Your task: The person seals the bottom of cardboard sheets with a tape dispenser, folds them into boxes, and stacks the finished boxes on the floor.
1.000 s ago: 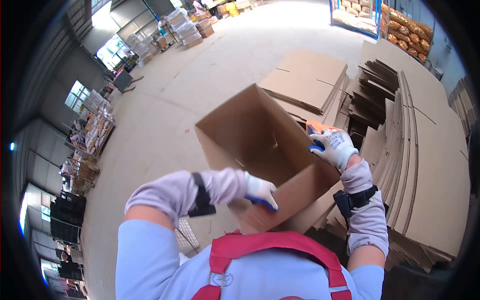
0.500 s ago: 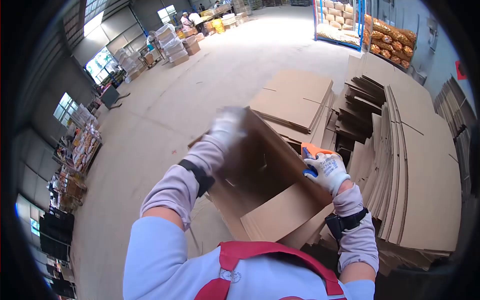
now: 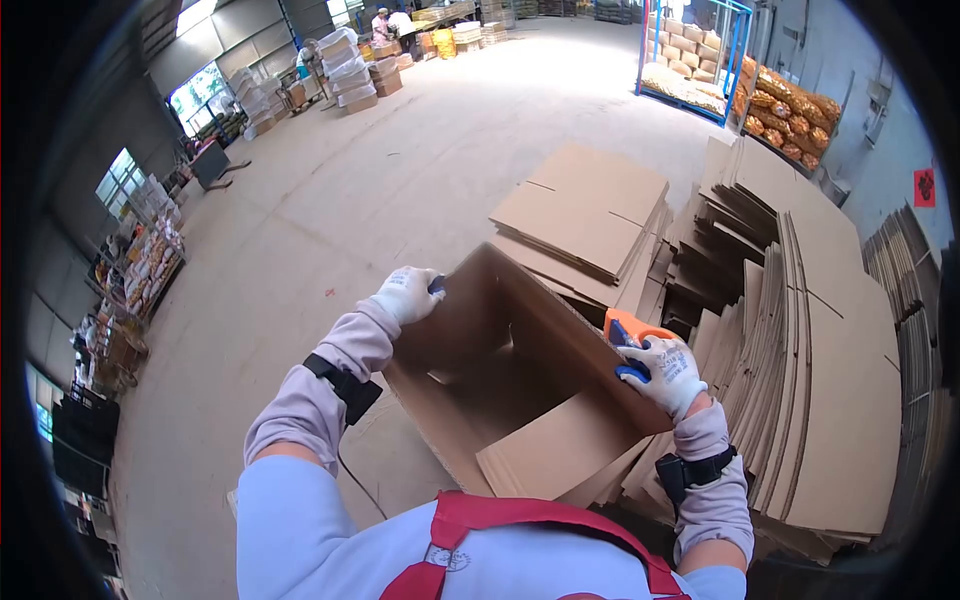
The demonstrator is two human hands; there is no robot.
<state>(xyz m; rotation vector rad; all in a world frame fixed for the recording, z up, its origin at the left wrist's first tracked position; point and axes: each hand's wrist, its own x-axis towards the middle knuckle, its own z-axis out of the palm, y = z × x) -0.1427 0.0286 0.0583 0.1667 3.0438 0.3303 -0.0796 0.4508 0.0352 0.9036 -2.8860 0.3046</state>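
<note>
An open cardboard box stands before me, its inside in shadow and one flap lying across the near end. My left hand, in a white glove with blue fingertips, is closed on the box's upper left edge near the far corner. At the right wall, my right hand, gloved alike, is wrapped round an orange tape dispenser, which sits against the outer side of that wall. Part of the dispenser is hidden by the fingers.
Flat cardboard sheets lie stacked beyond the box. More folded cardboard leans in a large pile at the right. Farther off stand a blue rack with sacks, wrapped stacks and two people.
My left hand has moved left and down, from a blur over the box's far corner to its left edge. My right hand still holds the dispenser, and the view has shifted slightly.
</note>
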